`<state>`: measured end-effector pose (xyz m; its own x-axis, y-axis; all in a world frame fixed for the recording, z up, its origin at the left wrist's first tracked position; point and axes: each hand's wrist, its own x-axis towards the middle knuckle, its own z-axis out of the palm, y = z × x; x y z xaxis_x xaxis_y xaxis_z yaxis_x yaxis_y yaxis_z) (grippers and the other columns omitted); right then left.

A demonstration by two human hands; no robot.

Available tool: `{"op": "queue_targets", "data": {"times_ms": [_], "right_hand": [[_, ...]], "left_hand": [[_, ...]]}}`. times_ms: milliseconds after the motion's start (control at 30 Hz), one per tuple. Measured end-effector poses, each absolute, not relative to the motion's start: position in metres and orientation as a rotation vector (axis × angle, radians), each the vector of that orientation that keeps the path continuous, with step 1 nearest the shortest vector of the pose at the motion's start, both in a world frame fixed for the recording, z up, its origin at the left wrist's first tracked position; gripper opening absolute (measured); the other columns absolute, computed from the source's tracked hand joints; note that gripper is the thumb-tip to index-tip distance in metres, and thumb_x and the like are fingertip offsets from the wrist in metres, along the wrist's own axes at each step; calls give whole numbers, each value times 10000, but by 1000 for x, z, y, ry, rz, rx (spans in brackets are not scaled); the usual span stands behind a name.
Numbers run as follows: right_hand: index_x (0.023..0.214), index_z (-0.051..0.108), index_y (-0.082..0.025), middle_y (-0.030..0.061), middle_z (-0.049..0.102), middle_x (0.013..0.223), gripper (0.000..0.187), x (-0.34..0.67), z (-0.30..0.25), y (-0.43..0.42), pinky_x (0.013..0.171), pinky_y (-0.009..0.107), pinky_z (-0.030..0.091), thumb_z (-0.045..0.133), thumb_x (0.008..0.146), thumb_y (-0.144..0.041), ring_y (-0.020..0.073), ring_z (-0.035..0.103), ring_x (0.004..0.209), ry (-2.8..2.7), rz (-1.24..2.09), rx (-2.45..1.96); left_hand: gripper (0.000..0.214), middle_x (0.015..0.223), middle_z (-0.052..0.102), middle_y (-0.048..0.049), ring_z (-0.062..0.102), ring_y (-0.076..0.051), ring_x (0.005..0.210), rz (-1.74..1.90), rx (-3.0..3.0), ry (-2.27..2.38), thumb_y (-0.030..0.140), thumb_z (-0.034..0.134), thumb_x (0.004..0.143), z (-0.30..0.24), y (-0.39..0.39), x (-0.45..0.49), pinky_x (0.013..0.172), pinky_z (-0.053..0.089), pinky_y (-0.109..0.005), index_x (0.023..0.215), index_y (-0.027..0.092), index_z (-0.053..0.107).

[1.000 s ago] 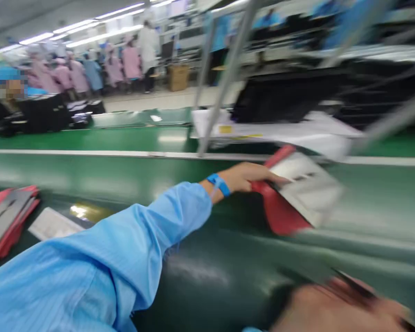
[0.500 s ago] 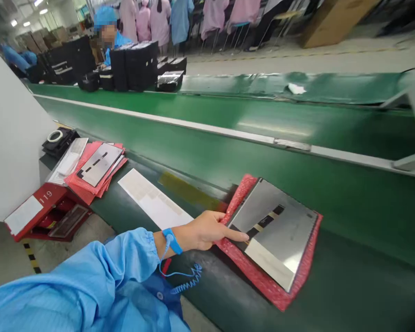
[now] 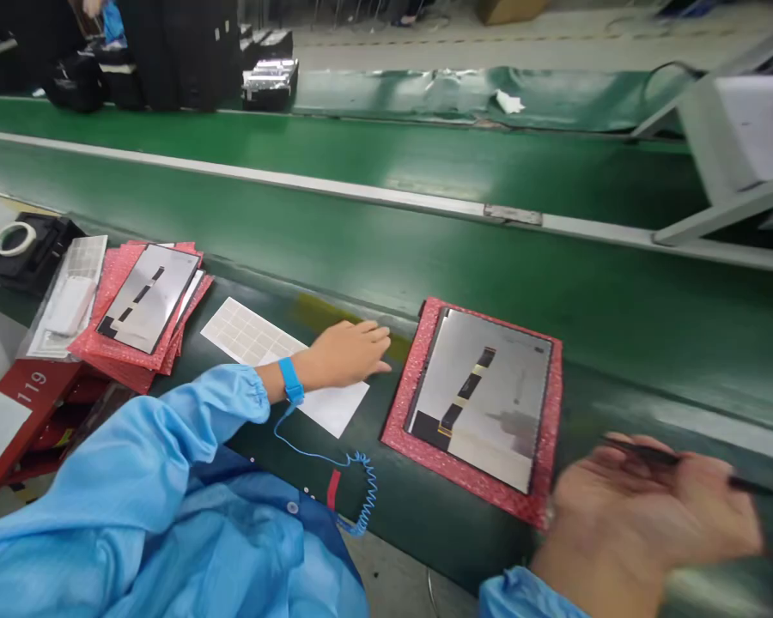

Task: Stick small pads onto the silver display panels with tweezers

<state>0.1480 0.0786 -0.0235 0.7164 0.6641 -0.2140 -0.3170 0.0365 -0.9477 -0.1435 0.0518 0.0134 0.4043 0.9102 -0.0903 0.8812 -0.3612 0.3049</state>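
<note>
The left hand (image 3: 346, 355) lies flat and relaxed, palm down, fingers together, its fingertips on the near edge of a yellow-stained patch of the dark green bench (image 3: 624, 300). The heel of the hand rests over a white gridded sheet (image 3: 248, 336), and the fingertips stop just left of a silver display panel (image 3: 480, 399). The panel lies flat on a red bubble-wrap bag (image 3: 400, 421), well apart from both hands. The right hand (image 3: 644, 511), at near right, is blurred, with fingers partly curled; a thin dark implement (image 3: 676, 463) lies across them, and the grip cannot be determined. A blue wrist strap (image 3: 289, 380) circles the left wrist, its coiled cord (image 3: 361, 489) trailing nearby. Further panels on red bags (image 3: 148, 296) are stacked at left.
</note>
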Motion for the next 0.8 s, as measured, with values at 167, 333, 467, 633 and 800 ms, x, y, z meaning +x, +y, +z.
{"op": "queue_targets", "data": {"times_ms": [167,333,467,633,800], "right_hand": [[641,470,-218,32,534,623,154,132,-30,92,371,194,341,526,501,-186,163,515,509,-445,804,-1320],[619,486,-210,2,496,537,98,122,-29,106,333,195,371,518,591,-122,150,486,428,-481,804,-1272],[638,495,-192,11,528,541,138,118,-25,98,341,192,400,547,717,-92,163,532,433,-576,857,-1275],[777,614,-164,35,595,595,378,120,-8,67,331,284,475,891,548,-278,238,595,449,-741,1018,-1288],[733,631,-153,93,643,654,488,115,11,45,408,274,535,980,499,-402,230,634,504,-799,1112,-1522]], "left_hand": [[451,1459,540,-164,481,-284,1329,65,2563,1668,380,369,1089,-1,48,-176,935,425,-397,1324,40,548],[444,1503,499,-185,460,-320,1375,28,2598,1829,346,362,1086,7,37,-169,1064,395,-441,1331,28,552],[385,1429,589,-126,512,-274,1344,375,2649,1699,353,420,1064,10,13,-132,1135,394,-395,1249,85,627],[454,1444,585,-109,512,-267,1354,553,2676,1340,406,470,1045,-4,-10,-94,1133,433,-382,1321,70,602],[387,1442,580,-122,526,-281,1339,440,2697,1263,325,461,1047,-9,-2,-91,1119,449,-409,1297,78,623]]}}
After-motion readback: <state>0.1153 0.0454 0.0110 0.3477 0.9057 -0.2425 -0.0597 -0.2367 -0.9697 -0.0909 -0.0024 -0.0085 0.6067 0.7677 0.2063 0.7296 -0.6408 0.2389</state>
